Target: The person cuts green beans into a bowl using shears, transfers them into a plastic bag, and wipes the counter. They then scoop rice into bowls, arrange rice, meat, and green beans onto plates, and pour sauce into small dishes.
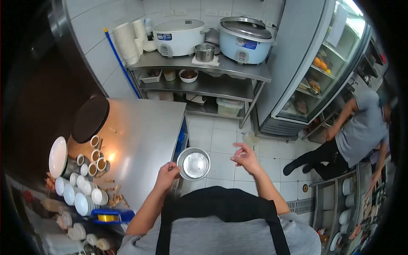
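Note:
A round metal bowl (194,164) is held at its left rim by my left hand (168,173), whose fingers are closed on it. The bowl's shiny inside faces up, and nothing can be made out in it. To the right of the bowl, my right hand (245,158) is raised over the tiled floor, apart from it, with its fingers spread and nothing in them. Beyond the hands, a steel shelf (170,63) bears a white rice cooker (180,40), a light blue rice cooker (245,44) with its lid tilted, and a small metal pot (205,53) on a cloth.
A steel counter (144,127) on the left holds stacked bowls (83,204), small cups (101,163) and a black round board (90,119). Stacked white cups (126,42) stand on the shelf's left. A glass-door fridge (318,72) is right; another person (361,123) stands beyond it.

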A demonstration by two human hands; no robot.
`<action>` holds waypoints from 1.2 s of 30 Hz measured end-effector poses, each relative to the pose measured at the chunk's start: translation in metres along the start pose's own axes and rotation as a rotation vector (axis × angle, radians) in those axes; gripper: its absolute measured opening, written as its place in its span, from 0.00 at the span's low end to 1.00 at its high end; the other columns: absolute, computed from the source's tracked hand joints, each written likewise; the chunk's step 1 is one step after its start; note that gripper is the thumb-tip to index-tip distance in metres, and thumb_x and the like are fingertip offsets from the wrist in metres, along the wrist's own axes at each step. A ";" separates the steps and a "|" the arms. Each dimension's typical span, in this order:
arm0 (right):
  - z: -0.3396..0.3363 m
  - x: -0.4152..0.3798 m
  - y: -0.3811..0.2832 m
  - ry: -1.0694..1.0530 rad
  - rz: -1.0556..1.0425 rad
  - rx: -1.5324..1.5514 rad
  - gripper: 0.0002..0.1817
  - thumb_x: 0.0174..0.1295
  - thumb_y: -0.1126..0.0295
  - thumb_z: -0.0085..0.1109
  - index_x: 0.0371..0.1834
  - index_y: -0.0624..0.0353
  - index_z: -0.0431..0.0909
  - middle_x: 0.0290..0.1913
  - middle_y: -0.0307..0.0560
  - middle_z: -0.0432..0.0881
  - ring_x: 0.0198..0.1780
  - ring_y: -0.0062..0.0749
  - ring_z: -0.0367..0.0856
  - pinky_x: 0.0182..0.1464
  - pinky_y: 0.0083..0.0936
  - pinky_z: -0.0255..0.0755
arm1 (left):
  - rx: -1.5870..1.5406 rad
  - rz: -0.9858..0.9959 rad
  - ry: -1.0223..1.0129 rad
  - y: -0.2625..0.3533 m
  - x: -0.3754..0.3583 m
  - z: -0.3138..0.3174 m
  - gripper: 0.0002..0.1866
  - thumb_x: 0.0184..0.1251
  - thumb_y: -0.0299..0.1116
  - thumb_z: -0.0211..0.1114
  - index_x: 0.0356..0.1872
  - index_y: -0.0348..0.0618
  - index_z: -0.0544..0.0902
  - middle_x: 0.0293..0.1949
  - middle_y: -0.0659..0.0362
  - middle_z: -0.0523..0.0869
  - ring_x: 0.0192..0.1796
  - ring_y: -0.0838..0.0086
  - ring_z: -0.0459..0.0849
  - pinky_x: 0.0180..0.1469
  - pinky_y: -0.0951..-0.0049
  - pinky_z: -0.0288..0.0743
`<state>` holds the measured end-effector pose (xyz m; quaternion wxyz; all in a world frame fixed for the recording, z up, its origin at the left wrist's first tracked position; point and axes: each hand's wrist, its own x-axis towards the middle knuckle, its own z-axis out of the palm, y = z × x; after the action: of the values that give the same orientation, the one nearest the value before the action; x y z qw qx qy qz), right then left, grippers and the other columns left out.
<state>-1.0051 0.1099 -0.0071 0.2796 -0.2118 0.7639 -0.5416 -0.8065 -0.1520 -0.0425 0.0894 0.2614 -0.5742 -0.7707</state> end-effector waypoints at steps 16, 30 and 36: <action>-0.132 0.521 -0.120 0.001 -0.802 -0.894 0.36 0.47 0.76 0.62 0.64 0.44 0.66 0.70 0.55 0.54 0.67 0.56 0.57 0.66 0.40 0.59 | 0.020 0.122 0.424 0.153 0.334 0.039 0.06 0.59 0.30 0.60 0.26 0.48 0.72 0.28 0.66 0.78 0.29 0.80 0.78 0.33 0.74 0.79; -0.157 0.734 -0.205 0.208 -0.834 -0.936 0.11 0.47 0.78 0.52 0.31 0.59 0.82 0.37 0.53 0.81 0.39 0.48 0.80 0.44 0.37 0.75 | 0.480 0.292 0.282 0.308 0.606 0.077 0.11 0.54 0.34 0.65 0.28 0.38 0.74 0.24 0.56 0.79 0.25 0.74 0.80 0.27 0.74 0.72; -0.164 0.718 -0.253 0.411 -0.892 -0.923 0.09 0.45 0.80 0.52 0.27 0.60 0.82 0.36 0.52 0.81 0.36 0.47 0.81 0.41 0.35 0.75 | 1.161 0.526 0.306 0.324 0.730 0.127 0.15 0.51 0.38 0.61 0.28 0.34 0.81 0.35 0.42 0.80 0.38 0.52 0.80 0.43 0.57 0.74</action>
<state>-1.6489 -0.3053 0.1324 -0.2410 -0.4975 0.7941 -0.2525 -1.5416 -0.4702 0.0663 0.1999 0.2245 -0.9225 -0.2422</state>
